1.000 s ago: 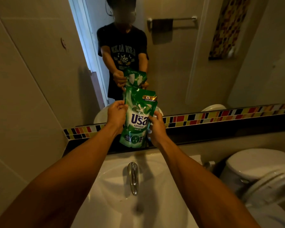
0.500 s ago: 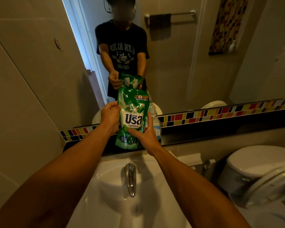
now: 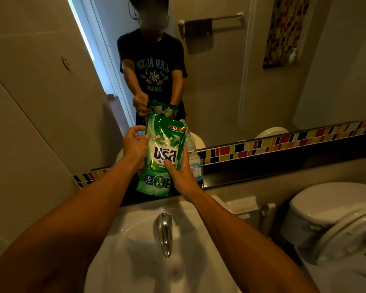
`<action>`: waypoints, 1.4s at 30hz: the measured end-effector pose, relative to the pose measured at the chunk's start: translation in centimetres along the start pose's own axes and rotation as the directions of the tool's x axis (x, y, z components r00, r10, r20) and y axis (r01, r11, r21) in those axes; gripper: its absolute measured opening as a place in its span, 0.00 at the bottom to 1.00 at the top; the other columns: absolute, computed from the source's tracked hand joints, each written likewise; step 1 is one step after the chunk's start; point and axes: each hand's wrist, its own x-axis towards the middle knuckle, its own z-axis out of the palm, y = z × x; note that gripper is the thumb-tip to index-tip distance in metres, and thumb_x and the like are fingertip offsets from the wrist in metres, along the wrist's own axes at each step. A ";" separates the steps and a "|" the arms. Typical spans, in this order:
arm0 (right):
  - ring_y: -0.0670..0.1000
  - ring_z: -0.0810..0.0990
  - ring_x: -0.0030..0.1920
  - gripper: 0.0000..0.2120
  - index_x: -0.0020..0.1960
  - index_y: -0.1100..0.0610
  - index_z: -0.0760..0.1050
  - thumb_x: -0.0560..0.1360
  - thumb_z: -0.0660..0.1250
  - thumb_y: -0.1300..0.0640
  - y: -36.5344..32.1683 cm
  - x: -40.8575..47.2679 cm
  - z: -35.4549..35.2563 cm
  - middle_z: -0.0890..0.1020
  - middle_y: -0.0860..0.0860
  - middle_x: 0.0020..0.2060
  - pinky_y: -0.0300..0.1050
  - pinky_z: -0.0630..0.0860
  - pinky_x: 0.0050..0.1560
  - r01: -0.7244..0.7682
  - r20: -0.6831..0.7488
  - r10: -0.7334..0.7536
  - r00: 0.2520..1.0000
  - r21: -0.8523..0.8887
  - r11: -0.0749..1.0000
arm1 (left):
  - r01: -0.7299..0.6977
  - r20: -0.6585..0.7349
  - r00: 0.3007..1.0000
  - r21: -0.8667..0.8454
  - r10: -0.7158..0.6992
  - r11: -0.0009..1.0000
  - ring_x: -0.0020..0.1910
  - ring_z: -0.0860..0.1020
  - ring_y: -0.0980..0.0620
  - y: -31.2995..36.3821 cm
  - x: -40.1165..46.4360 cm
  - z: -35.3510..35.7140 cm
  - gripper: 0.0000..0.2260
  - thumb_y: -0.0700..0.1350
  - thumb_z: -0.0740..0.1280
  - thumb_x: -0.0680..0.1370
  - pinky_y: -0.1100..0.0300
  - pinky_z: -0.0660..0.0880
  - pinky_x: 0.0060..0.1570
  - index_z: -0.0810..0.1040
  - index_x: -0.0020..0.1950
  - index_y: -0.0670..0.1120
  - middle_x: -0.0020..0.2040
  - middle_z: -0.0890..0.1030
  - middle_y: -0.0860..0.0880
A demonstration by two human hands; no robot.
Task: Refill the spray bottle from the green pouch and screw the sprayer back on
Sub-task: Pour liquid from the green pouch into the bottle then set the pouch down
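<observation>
The green pouch (image 3: 162, 157) is held upright in front of the mirror (image 3: 262, 70), above the far rim of the white basin (image 3: 135, 261). The chrome tap (image 3: 164, 233) is taken as landmark: the pouch is seen beyond it and slightly to its left, clear of the basin.

Left hand (image 3: 135, 148): curled round the pouch's upper left edge, fingers wrapped behind, thumb toward the front. Right hand (image 3: 179, 176): clasped on the pouch's lower right part, thumb laid across the printed front, fingers behind. Both hands are thus closed on the pouch. The pouch's top is not seen well enough to tell whether it is opened.

A clear bottle (image 3: 193, 161) with a pale label is noted just beyond the tap and to its right, partly hidden behind the pouch and the right hand. It stands on the dark ledge (image 3: 262, 172) under the mirror. Its neck is seen without a sprayer; whether the pouch touches it cannot be told.

A strip of coloured mosaic tile (image 3: 283, 142) is seen along the mirror's lower edge, beyond the tap. A toilet (image 3: 334, 216) with raised seat is placed well to the right of the tap. A small metal hose fitting (image 3: 264, 210) is seen between tap and toilet. In the mirror the person, a dark shirt (image 3: 153, 66) and a towel rail (image 3: 211, 20) are reflected.
</observation>
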 end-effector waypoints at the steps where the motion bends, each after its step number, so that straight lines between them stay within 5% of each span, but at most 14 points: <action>1: 0.53 0.80 0.69 0.40 0.82 0.37 0.50 0.79 0.71 0.48 0.0 0.1 0.0 0.78 0.49 0.71 0.66 0.79 0.65 -0.007 0.003 0.007 1.000 0.003 1.000 | -0.002 0.005 1.000 0.008 0.002 1.000 0.34 0.83 0.48 0.2 0.0 0.0 0.15 0.33 0.67 0.78 0.56 0.81 0.28 0.75 0.62 0.46 0.46 0.81 0.43; 12: 0.56 0.80 0.68 0.42 0.80 0.34 0.52 0.73 0.72 0.42 0.3 0.8 0.5 0.79 0.50 0.70 0.69 0.79 0.63 -0.086 0.001 0.086 0.996 0.042 0.995 | -0.031 0.039 0.999 0.153 0.025 0.988 0.36 0.83 0.45 0.6 1.4 0.3 0.13 0.35 0.68 0.79 0.54 0.81 0.30 0.75 0.60 0.48 0.47 0.82 0.39; 27: 0.55 0.80 0.67 0.38 0.80 0.34 0.51 0.79 0.69 0.49 0.1 0.9 1.0 0.78 0.50 0.70 0.70 0.80 0.59 -0.131 -0.011 0.133 0.991 0.111 0.985 | -0.046 0.075 0.997 0.262 0.027 0.964 0.36 0.82 0.46 1.7 1.8 1.2 0.13 0.34 0.67 0.78 0.57 0.78 0.28 0.76 0.59 0.49 0.46 0.81 0.41; 42: 0.53 0.81 0.64 0.37 0.82 0.37 0.47 0.84 0.65 0.54 -1.2 0.2 1.1 0.77 0.51 0.71 0.59 0.84 0.54 -0.145 0.004 0.147 0.989 0.184 0.972 | -0.086 0.097 0.994 0.365 0.054 0.927 0.39 0.84 0.45 2.6 2.3 1.5 0.12 0.36 0.69 0.78 0.58 0.77 0.29 0.76 0.55 0.51 0.54 0.83 0.37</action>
